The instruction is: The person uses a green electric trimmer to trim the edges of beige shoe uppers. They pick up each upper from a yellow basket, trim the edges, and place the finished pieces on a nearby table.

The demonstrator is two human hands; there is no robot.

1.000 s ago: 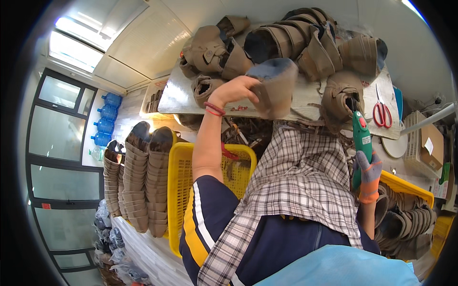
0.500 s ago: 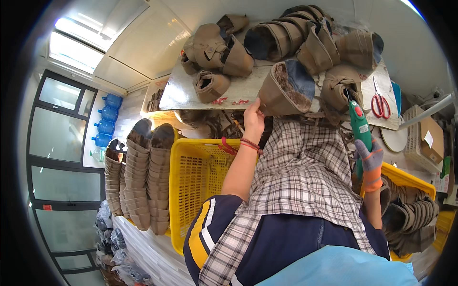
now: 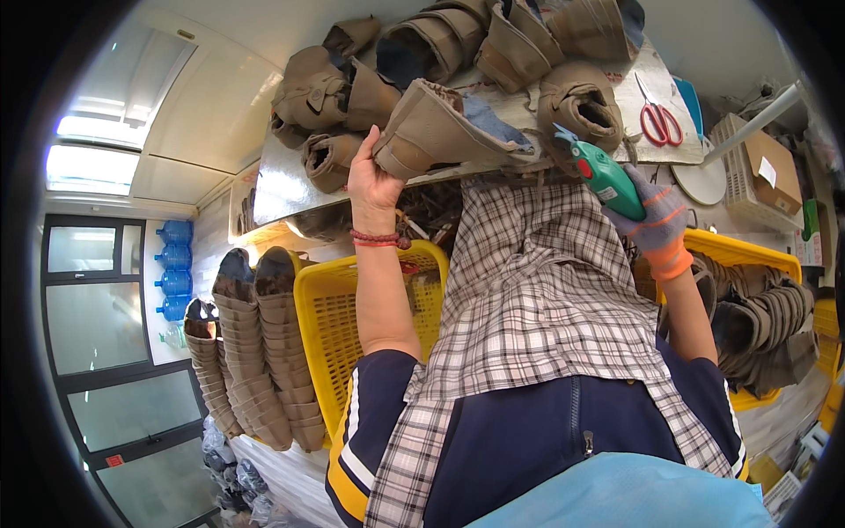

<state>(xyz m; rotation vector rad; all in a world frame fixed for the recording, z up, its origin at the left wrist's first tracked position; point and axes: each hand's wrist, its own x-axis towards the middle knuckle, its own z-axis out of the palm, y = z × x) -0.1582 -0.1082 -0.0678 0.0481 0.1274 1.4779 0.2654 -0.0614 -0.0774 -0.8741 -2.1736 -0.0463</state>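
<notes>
My bare left hand (image 3: 374, 183), with red bracelets at the wrist, grips a brown shoe upper (image 3: 424, 132) by its left side. The upper is tilted at the table's near edge, its fleecy lining and a blue-grey inner piece facing right. In my right hand (image 3: 656, 220), gloved in grey and orange, is a green handheld electric cutter (image 3: 612, 183) with a red button. Its pale forked tip points up and left, apart from the held upper. Just beyond that tip sits another brown upper (image 3: 581, 106) on the table, with a dark opening.
Several more uppers (image 3: 317, 97) crowd the worktable (image 3: 275, 176). Red-handled scissors (image 3: 660, 123) lie at its right. A yellow basket (image 3: 330, 330) stands at my left, beside tall stacks of uppers (image 3: 286, 352). Another yellow basket (image 3: 739, 246) at my right holds uppers.
My left hand has turned the held upper, so its opening faces more to the right. The cutter has swung away from the upper on the table, its tip now leftward. The view has shifted.
</notes>
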